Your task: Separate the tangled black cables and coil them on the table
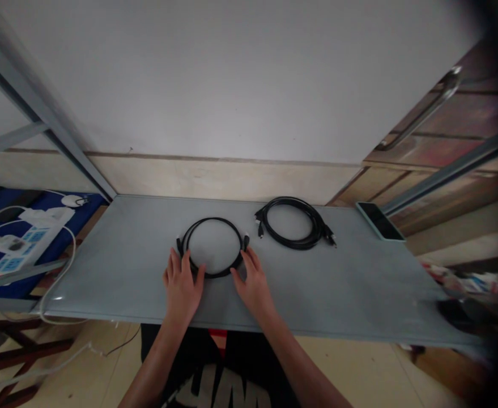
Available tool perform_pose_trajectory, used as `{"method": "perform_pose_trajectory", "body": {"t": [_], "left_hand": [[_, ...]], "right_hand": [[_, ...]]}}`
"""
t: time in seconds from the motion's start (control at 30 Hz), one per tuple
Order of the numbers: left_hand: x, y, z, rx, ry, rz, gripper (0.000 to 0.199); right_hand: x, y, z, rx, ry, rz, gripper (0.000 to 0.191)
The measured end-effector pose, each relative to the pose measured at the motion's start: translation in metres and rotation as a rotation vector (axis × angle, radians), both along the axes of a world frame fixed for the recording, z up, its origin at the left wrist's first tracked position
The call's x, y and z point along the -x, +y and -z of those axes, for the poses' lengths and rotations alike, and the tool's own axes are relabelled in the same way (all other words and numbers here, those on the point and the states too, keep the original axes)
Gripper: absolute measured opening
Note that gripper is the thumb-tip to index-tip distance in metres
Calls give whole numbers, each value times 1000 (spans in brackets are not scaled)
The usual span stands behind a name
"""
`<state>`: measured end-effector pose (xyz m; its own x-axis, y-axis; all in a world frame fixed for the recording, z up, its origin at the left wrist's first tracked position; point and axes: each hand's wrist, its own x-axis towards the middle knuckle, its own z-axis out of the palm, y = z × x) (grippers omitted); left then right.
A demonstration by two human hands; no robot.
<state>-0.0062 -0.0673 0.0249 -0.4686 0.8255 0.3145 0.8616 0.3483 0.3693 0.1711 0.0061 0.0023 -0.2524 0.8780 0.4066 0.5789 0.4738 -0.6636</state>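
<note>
A thin black cable (215, 219) lies coiled in a loop on the grey table, with one connector at its left side and another at its right. My left hand (182, 283) rests at the loop's lower left, fingers spread and touching the cable. At the lower right of the loop is my right hand (254, 283), its fingers apart and its fingertips against the cable near the right connector. A thicker coil of black cables (293, 243), with several plugs showing, lies to the right, touched by neither hand.
The grey table (342, 294) stands against a wall. A phone (380, 221) lies at its back right, and a dark blurred object (456, 314) is near the right end. Beyond the left edge are a white power strip (32, 243) and white cords. Metal posts rise on both sides.
</note>
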Motion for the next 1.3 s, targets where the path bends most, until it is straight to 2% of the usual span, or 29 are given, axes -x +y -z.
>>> {"method": "perform_pose_trajectory", "body": {"t": [0.1, 0.2, 0.37, 0.53, 0.63, 0.8, 1.0, 1.2, 1.3], "left_hand": [[-14, -13, 4, 15, 20, 34, 64], [-18, -12, 4, 22, 31, 61, 56], [-3, 5, 0, -3, 44, 73, 29], [15, 14, -3, -68, 26, 91, 23], [22, 22, -9, -69, -42, 40, 20], [35, 47, -15, -31, -88, -84, 38], [42, 72, -15, 37, -76, -135, 36], [43, 66, -12, 26, -41, -72, 32], [47, 63, -9, 17, 35, -83, 30]], "right_hand": [[2, -12, 2, 24, -25, -6, 57], [10, -11, 0, 15, -53, -15, 55], [21, 3, -12, -10, -128, -53, 34], [20, 7, -14, -16, -95, -33, 26], [18, 7, -11, -20, -71, -23, 25], [18, 7, -10, -38, -77, -40, 25], [18, 5, -12, -25, -92, -58, 27], [19, 4, -8, -6, -45, -12, 36], [20, 5, -5, -19, -57, -16, 37]]}}
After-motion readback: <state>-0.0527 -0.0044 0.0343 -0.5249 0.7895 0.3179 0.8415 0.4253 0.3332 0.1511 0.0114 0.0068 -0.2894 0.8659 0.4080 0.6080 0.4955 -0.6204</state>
